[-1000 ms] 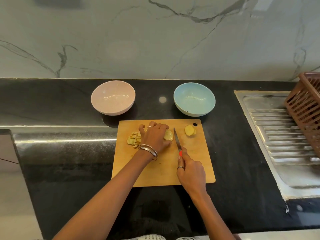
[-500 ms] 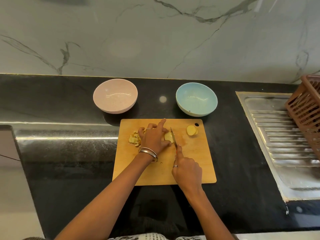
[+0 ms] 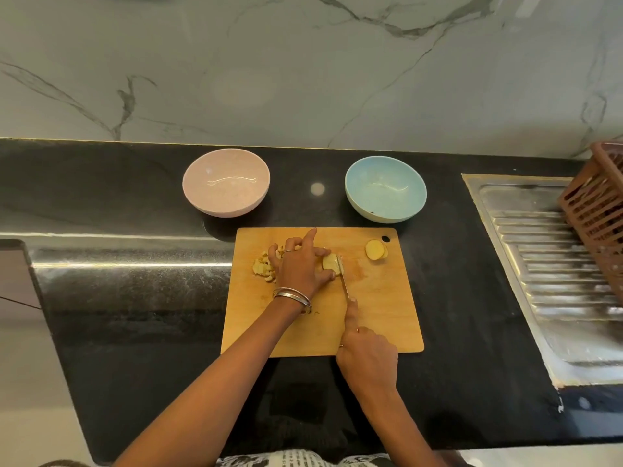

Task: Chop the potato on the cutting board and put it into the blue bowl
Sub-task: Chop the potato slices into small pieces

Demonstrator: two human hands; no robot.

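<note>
On the wooden cutting board (image 3: 381, 308) my left hand (image 3: 301, 266) presses down on a pale potato piece (image 3: 331, 262). My right hand (image 3: 365, 352) grips a knife (image 3: 344, 281), forefinger along its back, and the blade stands in the right end of that piece. A heap of small chopped bits (image 3: 264, 267) lies left of my left hand. Another potato chunk (image 3: 376, 250) rests near the board's far right corner. The blue bowl (image 3: 386, 187) stands empty behind the board.
A pink bowl (image 3: 226, 182) sits on the black counter (image 3: 135, 298) at the back left. A steel sink drainboard (image 3: 553, 271) lies to the right, with a brown plastic basket (image 3: 596, 214) on it. A marble wall rises behind.
The knife came from the bare board on the right to the potato piece and now cuts into its right end. My left hand stays on the potato, forefinger lifted.
</note>
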